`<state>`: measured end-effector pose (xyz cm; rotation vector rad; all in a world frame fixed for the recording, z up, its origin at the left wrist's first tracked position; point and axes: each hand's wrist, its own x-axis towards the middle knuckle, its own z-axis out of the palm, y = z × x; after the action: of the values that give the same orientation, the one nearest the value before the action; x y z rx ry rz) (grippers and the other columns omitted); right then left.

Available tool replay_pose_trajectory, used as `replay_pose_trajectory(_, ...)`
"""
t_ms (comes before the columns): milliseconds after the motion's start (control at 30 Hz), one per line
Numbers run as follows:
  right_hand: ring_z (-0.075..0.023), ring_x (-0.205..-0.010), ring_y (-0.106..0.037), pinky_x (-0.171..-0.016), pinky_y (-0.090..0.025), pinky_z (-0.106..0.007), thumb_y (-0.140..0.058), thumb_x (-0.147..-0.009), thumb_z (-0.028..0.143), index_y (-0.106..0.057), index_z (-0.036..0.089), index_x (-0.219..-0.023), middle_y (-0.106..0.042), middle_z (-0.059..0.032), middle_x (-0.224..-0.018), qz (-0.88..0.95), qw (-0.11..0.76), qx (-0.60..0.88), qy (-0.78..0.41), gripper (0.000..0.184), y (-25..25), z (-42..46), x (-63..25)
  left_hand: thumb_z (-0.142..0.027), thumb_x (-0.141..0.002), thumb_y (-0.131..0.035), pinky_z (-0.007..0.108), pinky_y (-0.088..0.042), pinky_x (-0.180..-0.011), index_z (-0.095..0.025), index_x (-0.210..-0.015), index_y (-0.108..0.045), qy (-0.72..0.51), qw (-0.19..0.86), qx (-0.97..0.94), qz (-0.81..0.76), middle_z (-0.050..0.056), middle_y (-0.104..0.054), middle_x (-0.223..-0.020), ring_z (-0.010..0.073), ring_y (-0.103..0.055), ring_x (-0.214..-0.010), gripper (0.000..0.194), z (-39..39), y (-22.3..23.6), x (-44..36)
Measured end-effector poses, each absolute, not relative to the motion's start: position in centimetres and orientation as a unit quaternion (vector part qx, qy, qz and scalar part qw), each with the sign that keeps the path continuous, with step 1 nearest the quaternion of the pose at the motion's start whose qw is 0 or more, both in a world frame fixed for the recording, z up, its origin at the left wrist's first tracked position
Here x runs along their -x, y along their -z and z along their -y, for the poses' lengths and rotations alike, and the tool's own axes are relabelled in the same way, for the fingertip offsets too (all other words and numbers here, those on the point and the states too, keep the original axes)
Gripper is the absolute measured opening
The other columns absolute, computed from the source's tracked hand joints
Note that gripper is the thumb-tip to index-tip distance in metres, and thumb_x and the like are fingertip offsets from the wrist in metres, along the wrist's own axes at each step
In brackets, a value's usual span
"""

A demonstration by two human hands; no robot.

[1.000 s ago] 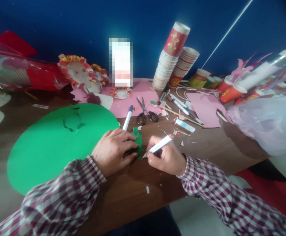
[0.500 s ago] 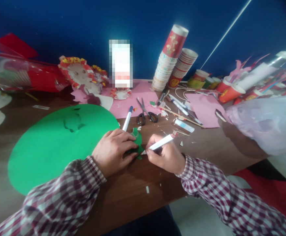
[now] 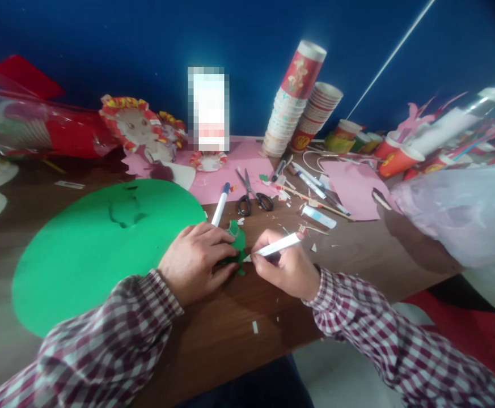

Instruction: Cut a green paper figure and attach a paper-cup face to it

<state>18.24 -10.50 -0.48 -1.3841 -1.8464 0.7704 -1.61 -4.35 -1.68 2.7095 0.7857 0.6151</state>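
My left hand (image 3: 202, 258) presses a small green paper cutout (image 3: 236, 233) against the wooden table, its fingers bent over the piece and covering part of it. In my right hand (image 3: 287, 269) a white marker (image 3: 279, 245) is pinched, the pale tip pointing left at the cutout's lower right edge. Left of my left hand lies a large green paper sheet (image 3: 81, 255) with a curved outline cut or drawn near its top. Above my hands are scissors (image 3: 249, 195) with black handles, and a blue-capped marker (image 3: 221, 204) beside them.
Stacked paper cups (image 3: 292, 102) stand at the back, near a pixelated bright rectangle (image 3: 208, 107). Ruffle-edged paper plate crafts (image 3: 130, 124) are at the back left. Paper scraps, pens and a light blue tube (image 3: 319, 216) lie to the right, before pink paper (image 3: 353, 190) and a plastic bag (image 3: 455, 215).
My right hand has shifted slightly left with the marker, whose tip is now nearer the green cutout's edge. My left hand stays in place.
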Motion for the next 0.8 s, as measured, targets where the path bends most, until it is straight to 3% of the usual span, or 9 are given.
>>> replay_pose_trajectory(800, -0.0081, -0.050, -0.047, -0.049, -0.038, -0.020, -0.058, -0.076, 0.015, -0.054, 0.017, -0.074, -0.053, 0.0040, -0.058, 0.729, 0.324, 0.520, -0.307, 0.005, 0.33, 10.61, -18.20, -0.030, -0.081, -0.055, 0.040, -0.042, -0.077, -0.027, -0.089, -0.067, -0.207, 0.117, -0.932, -0.272, 0.001, -0.065, -0.100, 0.0227, -0.055, -0.093, 0.015, 4.35, 1.69, 1.73)
